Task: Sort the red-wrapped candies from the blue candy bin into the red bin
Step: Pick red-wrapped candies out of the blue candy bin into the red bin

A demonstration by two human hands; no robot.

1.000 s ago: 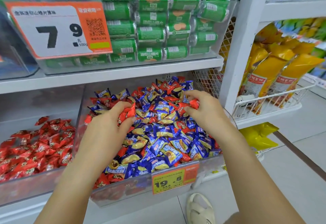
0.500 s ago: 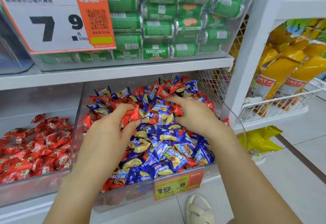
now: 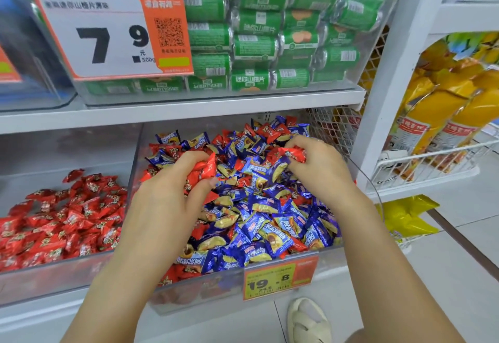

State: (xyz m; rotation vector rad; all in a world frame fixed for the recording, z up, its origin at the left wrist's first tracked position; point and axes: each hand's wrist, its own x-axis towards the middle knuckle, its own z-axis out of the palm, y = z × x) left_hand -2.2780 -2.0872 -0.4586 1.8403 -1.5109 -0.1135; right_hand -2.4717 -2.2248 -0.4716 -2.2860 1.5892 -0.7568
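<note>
Both hands are sunk into the blue bin (image 3: 232, 292), a clear tub on the lower shelf (image 3: 40, 323) with a mixed heap of blue candies (image 3: 264, 224) and red ones. The left hand (image 3: 164, 207) is set over the left half of the heap, and its fingers (image 3: 189, 159) and thumb are curled round a small bunch of red candies (image 3: 204, 167), clamped on them. The right hand (image 3: 318, 170) is placed toward the back right of the blue bin, with its fingers (image 3: 293, 143) bent and pinched on one red candy (image 3: 293, 153) held just above the pile. More red wrappers are scattered among the blue ones, many near the back and along the left wall.

The red bin (image 3: 54, 280) is found just left of the blue bin, touching it side by side, and is partly filled with red wrappers only. An orange price tag (image 3: 280, 278) reading 19.8 is fixed on the front of the blue bin. Above the blue bin, on the next shelf, green rolls (image 3: 270, 45) are stacked in a clear box behind a 7.9 tag (image 3: 108, 32). To the right of the blue bin, yellow bags (image 3: 437, 116) are held in a wire basket (image 3: 432, 164). Below it, a pale sandal (image 3: 307, 321) is seen on the floor.
</note>
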